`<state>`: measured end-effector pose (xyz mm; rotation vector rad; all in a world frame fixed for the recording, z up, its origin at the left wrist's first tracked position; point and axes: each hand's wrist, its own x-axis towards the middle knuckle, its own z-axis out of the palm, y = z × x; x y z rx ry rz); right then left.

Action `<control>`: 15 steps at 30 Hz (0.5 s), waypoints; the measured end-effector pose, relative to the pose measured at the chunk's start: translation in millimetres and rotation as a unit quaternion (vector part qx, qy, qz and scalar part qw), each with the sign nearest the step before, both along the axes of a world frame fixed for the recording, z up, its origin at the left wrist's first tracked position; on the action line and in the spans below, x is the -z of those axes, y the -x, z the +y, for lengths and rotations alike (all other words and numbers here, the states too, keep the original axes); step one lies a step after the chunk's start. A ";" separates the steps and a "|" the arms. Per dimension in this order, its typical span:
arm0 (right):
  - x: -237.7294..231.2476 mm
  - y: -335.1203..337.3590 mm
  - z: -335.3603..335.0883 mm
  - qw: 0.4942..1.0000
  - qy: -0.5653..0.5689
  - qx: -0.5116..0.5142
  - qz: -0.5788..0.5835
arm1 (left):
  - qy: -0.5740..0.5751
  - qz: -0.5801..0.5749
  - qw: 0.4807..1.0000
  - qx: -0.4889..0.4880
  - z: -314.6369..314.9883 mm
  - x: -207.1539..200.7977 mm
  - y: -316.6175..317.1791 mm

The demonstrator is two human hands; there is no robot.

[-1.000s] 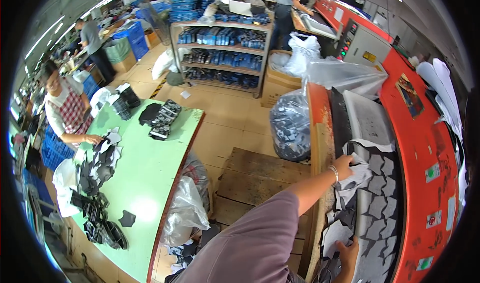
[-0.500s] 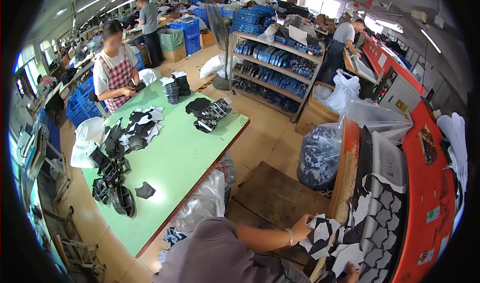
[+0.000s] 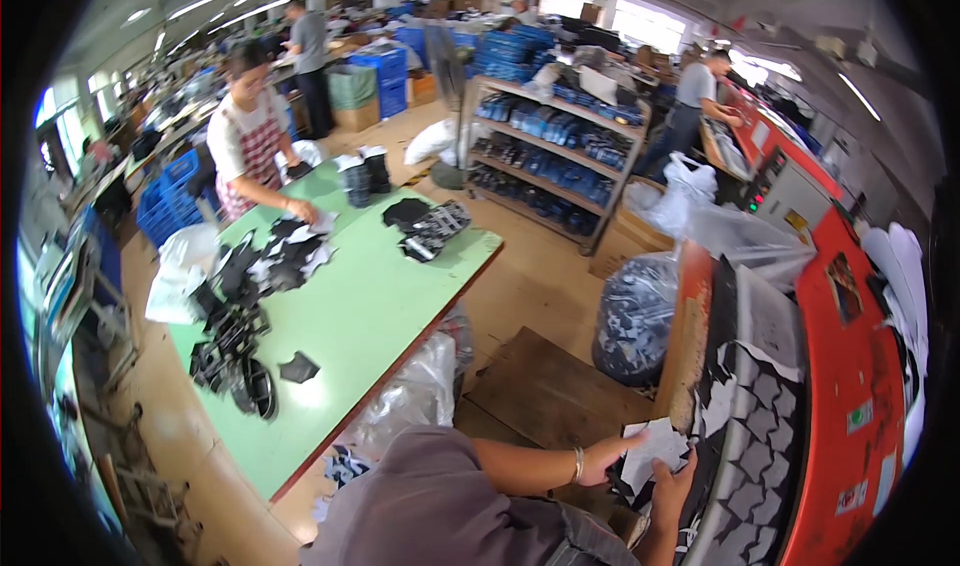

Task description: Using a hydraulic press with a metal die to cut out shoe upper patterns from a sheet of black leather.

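At the lower right, my left hand (image 3: pixel 602 458) grips the left side of a small stack of cut fabric pieces (image 3: pixel 655 448), pale grey on top with black below. My right hand (image 3: pixel 672 488) closes on the same stack from the near right side, its thumb lying on the top piece. Just to the right, the machine's bed (image 3: pixel 735 474) carries a dark sheet cut into several grey, angular pieces (image 3: pixel 765 431). Loose black and white scraps lie between my hands and the bed.
A green table (image 3: pixel 350 336) to the left holds black cut pieces (image 3: pixel 290 251) and black cutting moulds (image 3: pixel 235 361). A person in a checked apron (image 3: pixel 262 151) reaches over it. The red machine (image 3: pixel 850 346) borders the right. Beyond stand a scrap bag (image 3: pixel 635 321) and a rack (image 3: pixel 560 151).
My right hand has risen from the bed's near end to join my left at the stack. The fanned pieces are now gathered together. The aproned person's arm has reached to the table's pile.
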<state>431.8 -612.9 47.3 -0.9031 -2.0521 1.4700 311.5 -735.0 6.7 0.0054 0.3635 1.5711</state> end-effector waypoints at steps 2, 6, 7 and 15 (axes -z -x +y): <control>-5.4 -0.6 -2.8 0.993 -0.102 -0.039 -0.054 | -0.006 0.083 0.995 -0.063 7.2 16.6 -10.5; -12.8 3.4 18.5 0.961 -0.203 -0.133 -0.130 | 0.053 0.156 0.978 -0.129 -0.7 30.8 -19.8; 1.0 1.7 37.9 0.958 -0.233 -0.157 -0.063 | 0.075 0.167 0.975 -0.126 0.8 32.5 -22.9; 39.0 3.3 48.7 0.947 -0.244 -0.183 -0.104 | 0.093 0.010 0.980 -0.175 -72.1 79.3 -1.2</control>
